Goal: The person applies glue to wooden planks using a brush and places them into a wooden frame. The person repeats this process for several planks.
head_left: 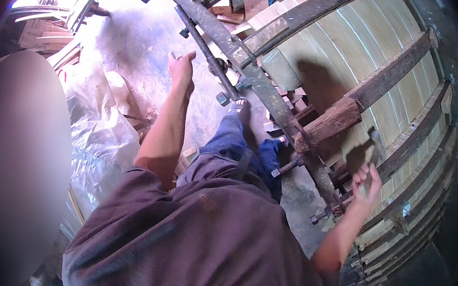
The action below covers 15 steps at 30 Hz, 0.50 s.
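Apparently, in the head view, a step of handling at the steel clamp rack [277,103] is in hand, with the pale plank panel [355,39] set in it at the far right. The left hand [181,71] is held loosely spread over the concrete floor [122,50], while the right hand [367,183] is curled by the panel's near part, and whether anything is pinched cannot be told; surer right-hand contact would be called for, and no brand, label or writing can be read.
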Tool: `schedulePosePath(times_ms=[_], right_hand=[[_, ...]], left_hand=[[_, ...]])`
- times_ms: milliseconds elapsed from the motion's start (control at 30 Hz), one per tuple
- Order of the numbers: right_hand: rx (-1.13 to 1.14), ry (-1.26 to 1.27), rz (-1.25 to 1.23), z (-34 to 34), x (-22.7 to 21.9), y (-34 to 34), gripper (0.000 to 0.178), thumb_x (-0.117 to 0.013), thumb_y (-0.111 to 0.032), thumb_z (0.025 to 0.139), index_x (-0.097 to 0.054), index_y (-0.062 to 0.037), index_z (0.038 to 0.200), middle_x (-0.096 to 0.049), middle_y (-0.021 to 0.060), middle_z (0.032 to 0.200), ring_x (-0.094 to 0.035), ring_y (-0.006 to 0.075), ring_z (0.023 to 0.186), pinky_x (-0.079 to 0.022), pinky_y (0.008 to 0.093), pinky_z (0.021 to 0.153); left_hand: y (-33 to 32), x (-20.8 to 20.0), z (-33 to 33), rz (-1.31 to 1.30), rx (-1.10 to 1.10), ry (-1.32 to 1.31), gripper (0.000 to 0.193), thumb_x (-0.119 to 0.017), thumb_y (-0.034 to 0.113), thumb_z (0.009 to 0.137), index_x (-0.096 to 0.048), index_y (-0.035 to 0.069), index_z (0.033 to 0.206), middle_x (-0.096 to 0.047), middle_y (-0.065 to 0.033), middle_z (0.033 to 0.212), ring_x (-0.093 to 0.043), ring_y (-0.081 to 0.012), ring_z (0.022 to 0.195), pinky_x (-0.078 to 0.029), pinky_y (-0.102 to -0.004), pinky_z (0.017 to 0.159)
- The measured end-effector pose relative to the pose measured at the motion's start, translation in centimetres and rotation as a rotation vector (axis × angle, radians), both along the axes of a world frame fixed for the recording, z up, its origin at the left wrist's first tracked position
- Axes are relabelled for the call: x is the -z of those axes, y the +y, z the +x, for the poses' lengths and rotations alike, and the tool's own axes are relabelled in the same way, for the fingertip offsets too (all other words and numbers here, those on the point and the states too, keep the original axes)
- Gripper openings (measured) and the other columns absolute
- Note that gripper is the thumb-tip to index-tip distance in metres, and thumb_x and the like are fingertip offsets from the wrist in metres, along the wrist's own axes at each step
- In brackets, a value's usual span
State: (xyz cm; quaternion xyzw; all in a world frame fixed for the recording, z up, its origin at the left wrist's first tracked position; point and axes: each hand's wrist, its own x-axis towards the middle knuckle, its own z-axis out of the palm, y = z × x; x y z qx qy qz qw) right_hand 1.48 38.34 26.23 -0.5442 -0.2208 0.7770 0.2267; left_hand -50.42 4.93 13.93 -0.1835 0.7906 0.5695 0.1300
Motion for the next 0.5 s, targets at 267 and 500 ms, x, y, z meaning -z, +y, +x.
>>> schedulePosePath(times_ms=[267,500], right_hand=[[0.029,-0.119,-0.182,-10.9,1.8,-7.7,0.023,-0.061,-0.032,0.092,-0.061,-0.0095,0.098,-0.063,0.0044,0.081,-0.057,0.0172,0.067,-0.047,0.0328,0.059],[-0.407,-0.244,-0.032,-14.6,0.0,-18.5,0.017,-0.060,-0.022,0.090,-0.060,-0.0053,0.096,-0.062,0.0064,0.073,-0.060,0.0176,0.057,-0.049,0.0317,0.054]], left_hand=[[2.3,2.3,-12.4,0.119,0.062,0.049,0.086,-0.067,0.005,0.073,-0.022,-0.012,0.145,-0.063,-0.0140,0.086,-0.059,-0.0202,0.067,-0.049,-0.0307,0.063],[2.5,3.8,-14.8,0.099,0.133,-0.131,0.083,-0.068,0.005,0.076,-0.024,-0.004,0.147,-0.058,-0.0111,0.080,-0.055,-0.0175,0.056,-0.042,-0.0292,0.045]])
